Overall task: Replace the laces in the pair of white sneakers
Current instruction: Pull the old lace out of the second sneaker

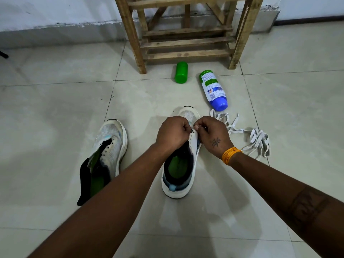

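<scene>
Both my hands pinch at the front eyelets of the near sneaker [178, 164]

Left grip [172, 134] and right grip [212, 135] curl there; other sneaker [109, 146] at 9 o'clock, loose laces [255, 138] at 3, bare floor tiles [55, 108] beyond

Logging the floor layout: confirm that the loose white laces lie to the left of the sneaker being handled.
Wrong side. In the head view the loose white laces lie on the floor to the right of the sneaker being handled by both hands, beside the right hand.
</scene>
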